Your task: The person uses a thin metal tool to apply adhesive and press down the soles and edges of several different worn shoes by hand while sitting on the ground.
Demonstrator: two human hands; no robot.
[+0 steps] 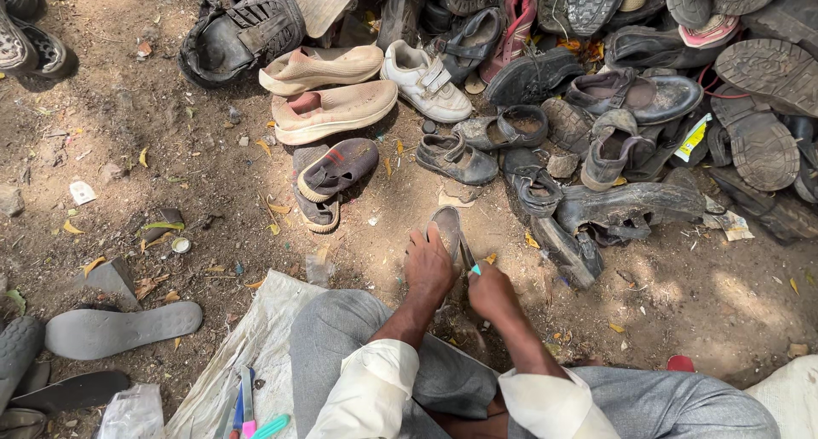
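Two hands meet at lower centre — left hand point(428, 267) gripping a shoe sole point(446, 228), right hand point(490, 290) closed on a thin tool point(468, 256); a slip could likely nick the left fingers.

A single camera, worn on the person's head, looks steeply down and a little forward over the lap onto bare dirt ground point(128, 132). It sits close above the bent knees point(358, 354), which fill the lower edge. Taking the white child's shoe point(426, 81) as landmark: it lies in the upper middle of the view, the far side from the camera; the pile of worn shoes point(648, 90) spreads to its right, out to the frame's top right corner. No second view overlaps.
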